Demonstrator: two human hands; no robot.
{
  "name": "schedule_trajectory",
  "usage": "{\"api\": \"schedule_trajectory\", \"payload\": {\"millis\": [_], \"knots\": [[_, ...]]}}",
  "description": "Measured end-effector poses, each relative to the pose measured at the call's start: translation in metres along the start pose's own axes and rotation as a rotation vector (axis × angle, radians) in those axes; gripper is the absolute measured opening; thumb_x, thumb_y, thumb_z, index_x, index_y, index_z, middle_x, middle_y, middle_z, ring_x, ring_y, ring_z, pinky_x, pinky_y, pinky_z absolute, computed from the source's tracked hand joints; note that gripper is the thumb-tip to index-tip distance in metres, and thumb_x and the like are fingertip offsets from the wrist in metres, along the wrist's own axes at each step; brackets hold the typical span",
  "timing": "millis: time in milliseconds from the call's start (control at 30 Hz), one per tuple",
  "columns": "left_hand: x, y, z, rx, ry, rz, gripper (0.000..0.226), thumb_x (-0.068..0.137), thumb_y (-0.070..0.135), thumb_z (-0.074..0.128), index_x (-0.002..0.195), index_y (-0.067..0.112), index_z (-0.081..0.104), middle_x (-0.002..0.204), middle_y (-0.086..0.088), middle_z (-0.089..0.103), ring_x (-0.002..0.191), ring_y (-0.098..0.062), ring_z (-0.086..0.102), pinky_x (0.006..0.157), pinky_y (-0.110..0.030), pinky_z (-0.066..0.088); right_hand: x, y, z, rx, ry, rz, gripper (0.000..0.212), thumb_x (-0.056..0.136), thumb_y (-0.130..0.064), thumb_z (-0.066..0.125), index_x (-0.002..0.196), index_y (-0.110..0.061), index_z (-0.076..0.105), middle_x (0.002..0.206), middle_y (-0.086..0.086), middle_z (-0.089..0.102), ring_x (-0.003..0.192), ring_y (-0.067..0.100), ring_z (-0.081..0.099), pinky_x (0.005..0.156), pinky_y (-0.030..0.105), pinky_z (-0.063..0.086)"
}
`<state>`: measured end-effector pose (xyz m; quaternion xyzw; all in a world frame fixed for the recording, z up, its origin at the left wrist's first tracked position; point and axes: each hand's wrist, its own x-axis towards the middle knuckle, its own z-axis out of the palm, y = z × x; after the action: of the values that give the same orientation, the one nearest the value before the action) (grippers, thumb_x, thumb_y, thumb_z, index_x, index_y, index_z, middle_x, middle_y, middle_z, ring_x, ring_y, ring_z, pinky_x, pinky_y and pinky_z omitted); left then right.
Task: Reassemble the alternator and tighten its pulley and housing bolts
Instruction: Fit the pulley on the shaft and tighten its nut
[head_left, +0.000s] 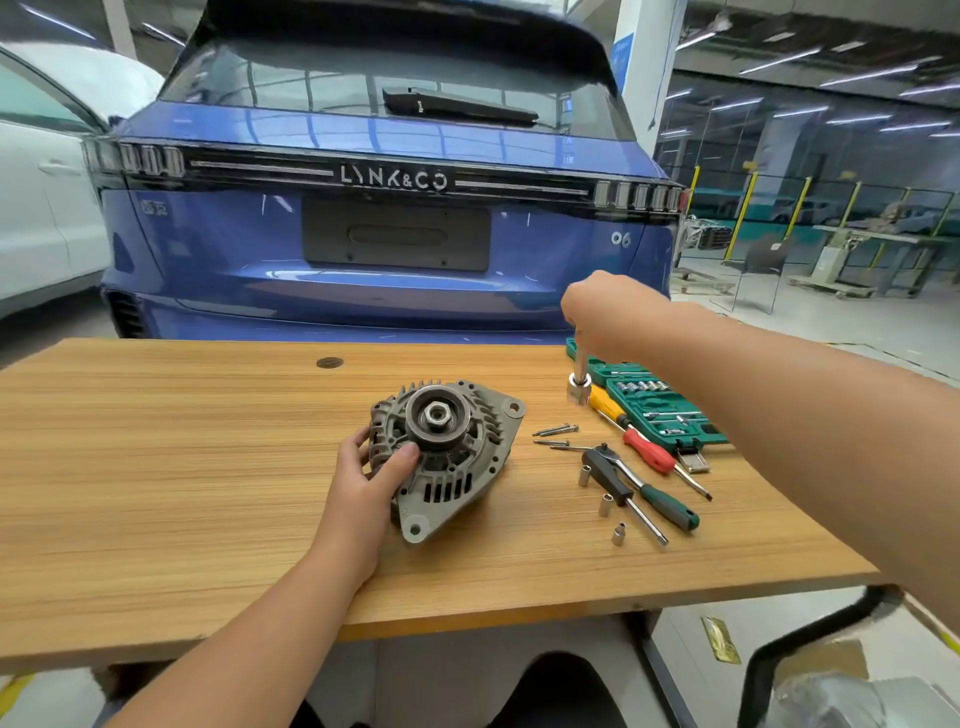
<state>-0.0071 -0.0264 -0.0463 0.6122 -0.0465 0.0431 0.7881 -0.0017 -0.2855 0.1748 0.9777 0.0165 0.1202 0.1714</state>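
Note:
The grey alternator (457, 457) lies pulley-up in the middle of the wooden table (208, 467), with a nut on its pulley (437, 415). My left hand (369, 478) grips its left side, thumb against the pulley rim. My right hand (602, 312) is raised over the table's far right and holds a metal driver with a large socket (578, 387) hanging from it, above the tool case. Long housing bolts (556, 430) lie to the right of the alternator.
A green socket case (660, 410) lies open at the right rear. A black ratchet (605, 470), green, red and yellow screwdrivers (649, 452) and three loose small sockets (604, 505) lie at the right. A blue car (384, 234) stands just behind the table.

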Motion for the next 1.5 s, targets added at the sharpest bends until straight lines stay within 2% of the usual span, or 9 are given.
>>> {"api": "schedule_trajectory", "payload": {"millis": [200, 367, 533, 633, 833, 967, 1067, 1267, 1500], "knots": [[-0.005, 0.008, 0.002, 0.018, -0.014, -0.016, 0.094, 0.058, 0.062, 0.085, 0.138, 0.039, 0.042, 0.130, 0.002, 0.062, 0.111, -0.020, 0.071, 0.094, -0.044, 0.060, -0.044, -0.045, -0.073, 0.048, 0.208, -0.159, 0.029, 0.091, -0.007, 0.060, 0.067, -0.013, 0.046, 0.067, 0.007, 0.046, 0.055, 0.026, 0.044, 0.048, 0.027, 0.027], [-0.011, 0.011, 0.006, 0.035, -0.014, -0.020, 0.095, 0.058, 0.065, 0.083, 0.140, 0.041, 0.042, 0.127, 0.009, 0.062, 0.106, -0.011, 0.072, 0.082, -0.028, 0.059, -0.076, -0.075, -0.102, 0.093, 0.292, -0.258, 0.014, 0.096, -0.019, 0.060, 0.086, -0.009, 0.061, 0.076, 0.007, 0.054, 0.068, 0.030, 0.054, 0.052, 0.031, 0.034], [-0.013, 0.012, 0.006, 0.060, -0.003, -0.025, 0.091, 0.058, 0.068, 0.082, 0.137, 0.043, 0.042, 0.123, 0.014, 0.064, 0.098, -0.002, 0.073, 0.080, -0.025, 0.057, -0.089, -0.088, -0.105, 0.083, 0.290, -0.292, 0.014, 0.098, -0.022, 0.058, 0.096, -0.010, 0.066, 0.082, 0.007, 0.058, 0.083, 0.034, 0.062, 0.052, 0.030, 0.034], [-0.012, 0.010, 0.005, 0.070, 0.003, -0.022, 0.089, 0.058, 0.069, 0.081, 0.135, 0.045, 0.042, 0.120, 0.017, 0.063, 0.094, 0.003, 0.072, 0.079, -0.023, 0.056, -0.090, -0.092, -0.098, 0.087, 0.268, -0.286, 0.015, 0.099, -0.021, 0.056, 0.096, -0.010, 0.065, 0.076, 0.005, 0.053, 0.078, 0.032, 0.061, 0.049, 0.029, 0.031], [-0.010, 0.009, 0.005, 0.073, -0.003, -0.018, 0.089, 0.059, 0.068, 0.082, 0.135, 0.045, 0.041, 0.120, 0.019, 0.060, 0.092, 0.009, 0.070, 0.076, -0.020, 0.055, -0.089, -0.091, -0.087, 0.135, 0.273, -0.305, 0.020, 0.102, -0.022, 0.053, 0.109, -0.010, 0.067, 0.093, 0.009, 0.065, 0.084, 0.032, 0.066, 0.068, 0.038, 0.055], [-0.011, 0.010, 0.006, 0.070, 0.003, -0.018, 0.092, 0.058, 0.068, 0.081, 0.137, 0.042, 0.041, 0.119, 0.017, 0.062, 0.092, 0.006, 0.071, 0.072, -0.019, 0.056, -0.088, -0.092, -0.089, 0.135, 0.280, -0.309, 0.017, 0.101, -0.023, 0.055, 0.092, -0.012, 0.065, 0.075, 0.004, 0.055, 0.066, 0.024, 0.056, 0.050, 0.030, 0.037], [-0.011, 0.011, 0.007, 0.059, 0.001, -0.017, 0.093, 0.058, 0.067, 0.082, 0.137, 0.041, 0.041, 0.118, 0.015, 0.063, 0.092, 0.003, 0.072, 0.069, -0.018, 0.058, -0.086, -0.093, -0.093, 0.144, 0.271, -0.302, 0.036, 0.100, -0.024, 0.059, 0.068, -0.017, 0.045, 0.065, 0.001, 0.044, 0.055, 0.019, 0.042, 0.048, 0.029, 0.024], [-0.011, 0.011, 0.006, 0.028, 0.001, -0.033, 0.096, 0.057, 0.066, 0.082, 0.140, 0.039, 0.041, 0.126, 0.010, 0.061, 0.108, -0.011, 0.071, 0.080, -0.029, 0.058, -0.079, -0.106, -0.093, 0.126, 0.210, -0.296, 0.041, 0.099, -0.023, 0.062, 0.065, -0.018, 0.039, 0.067, 0.002, 0.044, 0.055, 0.018, 0.043, 0.047, 0.028, 0.028], [-0.010, 0.010, 0.005, 0.015, -0.008, -0.037, 0.092, 0.057, 0.065, 0.083, 0.136, 0.041, 0.042, 0.130, 0.008, 0.060, 0.104, -0.010, 0.072, 0.079, -0.028, 0.060, -0.074, -0.111, -0.100, 0.149, 0.216, -0.209, 0.045, 0.101, -0.036, 0.060, 0.065, -0.014, 0.042, 0.069, 0.004, 0.043, 0.053, 0.021, 0.042, 0.048, 0.028, 0.027]]}}
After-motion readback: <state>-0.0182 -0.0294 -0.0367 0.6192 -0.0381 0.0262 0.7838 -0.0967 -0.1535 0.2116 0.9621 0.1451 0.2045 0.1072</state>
